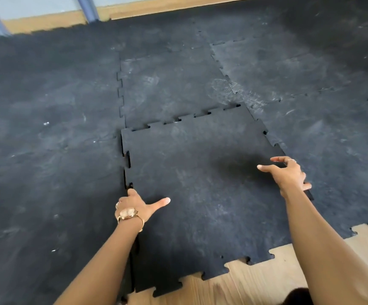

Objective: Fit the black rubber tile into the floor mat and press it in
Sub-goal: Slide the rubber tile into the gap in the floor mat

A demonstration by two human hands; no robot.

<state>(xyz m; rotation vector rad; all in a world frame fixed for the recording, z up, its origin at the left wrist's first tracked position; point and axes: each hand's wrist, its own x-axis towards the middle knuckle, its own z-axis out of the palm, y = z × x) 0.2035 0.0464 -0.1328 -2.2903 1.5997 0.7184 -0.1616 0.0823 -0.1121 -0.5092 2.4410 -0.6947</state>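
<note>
Both hands grip the side edges of a black rubber tile with jigsaw-toothed borders, set in the open gap of the black interlocking floor mat.

The tile lies between the laid mat pieces; its far teeth sit against the neighbouring piece with small gaps showing, and its left edge stands slightly raised above the mat beside it. The left hand holds that left edge, fingers curled under and out of sight, thumb stretched flat across the top. The right hand clasps the right edge, thumb and forefinger spread above the tile, other fingers wrapped round the rim. A gold wristwatch sits on the left wrist. The tile's near toothed edge overlaps bare light wooden floor.
</note>
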